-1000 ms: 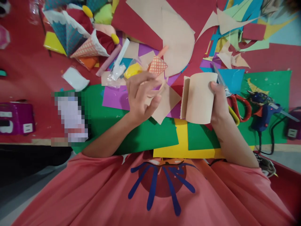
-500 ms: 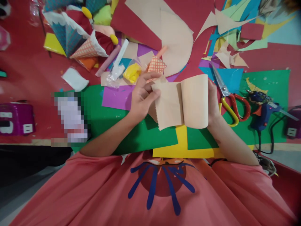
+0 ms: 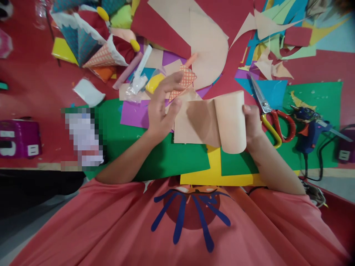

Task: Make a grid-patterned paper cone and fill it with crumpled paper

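Holds the beige roll (image 3: 230, 122) in the right hand (image 3: 253, 123), at the roll's right side, with the thumb against its edge; cannot tell where most of the fingers press, as the roll hides them. Keeps the left hand (image 3: 163, 109) well apart from the right, with fingers loosely bent and parted from the thumb, over the far left corner of the loose strip (image 3: 194, 122). Cannot tell whether the left thumb touches the strip.

Has the roll between the two hands, much nearer the right, above the green sheets (image 3: 166, 159). Points the roll's long axis from the far side toward the body, tilted slightly, near end a little to the right. Runs the strip leftward from the roll, roughly crosswise to that axis, to a toothed end beneath the left hand.

Shows the checkered piece (image 3: 189, 78) just beyond the left fingers, the scissors (image 3: 266, 108) just right of the right hand, blades pointing away from the body, and the blue glue gun (image 3: 310, 138) farther right.
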The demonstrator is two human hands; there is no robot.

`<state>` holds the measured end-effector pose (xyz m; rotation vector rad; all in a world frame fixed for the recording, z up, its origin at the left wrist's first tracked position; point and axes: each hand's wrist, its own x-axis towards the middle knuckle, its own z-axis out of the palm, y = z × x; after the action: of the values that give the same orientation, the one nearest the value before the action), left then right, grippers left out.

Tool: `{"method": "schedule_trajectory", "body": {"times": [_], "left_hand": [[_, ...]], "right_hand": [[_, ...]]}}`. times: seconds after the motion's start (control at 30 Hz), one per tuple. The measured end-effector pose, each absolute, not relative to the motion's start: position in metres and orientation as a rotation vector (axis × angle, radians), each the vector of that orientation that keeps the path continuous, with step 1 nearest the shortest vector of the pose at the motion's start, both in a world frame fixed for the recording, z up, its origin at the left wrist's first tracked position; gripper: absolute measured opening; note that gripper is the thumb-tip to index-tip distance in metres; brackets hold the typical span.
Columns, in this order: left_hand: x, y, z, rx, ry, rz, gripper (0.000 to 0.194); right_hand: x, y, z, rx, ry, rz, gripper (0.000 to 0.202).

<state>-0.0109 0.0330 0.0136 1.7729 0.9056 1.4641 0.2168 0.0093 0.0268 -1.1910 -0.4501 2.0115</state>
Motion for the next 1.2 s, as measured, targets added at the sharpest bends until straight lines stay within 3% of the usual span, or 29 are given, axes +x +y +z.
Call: {"method": "schedule_trajectory", "body": {"times": [0.13, 0.37, 0.67, 1.03, 1.2], "left_hand": [[-0.003, 0.022, 0.017, 1.646, 0.837, 0.929, 0.040], [-0.004, 0.023, 0.018, 1.682, 1.099, 0.656, 0.038], [-0.003, 0.020, 0.018, 1.663, 1.116, 0.720, 0.039], [0.007, 0.005, 0.007, 1.588, 1.169, 0.876, 0.046], [0.010, 0.003, 0.007, 1.518, 1.106, 1.019, 0.039]], "right_hand": [[0.206, 0.006, 0.025, -1.098, -0.559, 2.181, 0.055], [0.206, 0.004, 0.021, -1.019, -0.718, 2.115, 0.064], [0.203, 0.001, 0.020, -1.093, -0.708, 2.034, 0.055], [0.189, -0.005, 0.023, -0.968, -0.645, 2.072, 0.063], [0.188, -0.007, 0.022, -0.939, -0.598, 2.078, 0.059]]}}
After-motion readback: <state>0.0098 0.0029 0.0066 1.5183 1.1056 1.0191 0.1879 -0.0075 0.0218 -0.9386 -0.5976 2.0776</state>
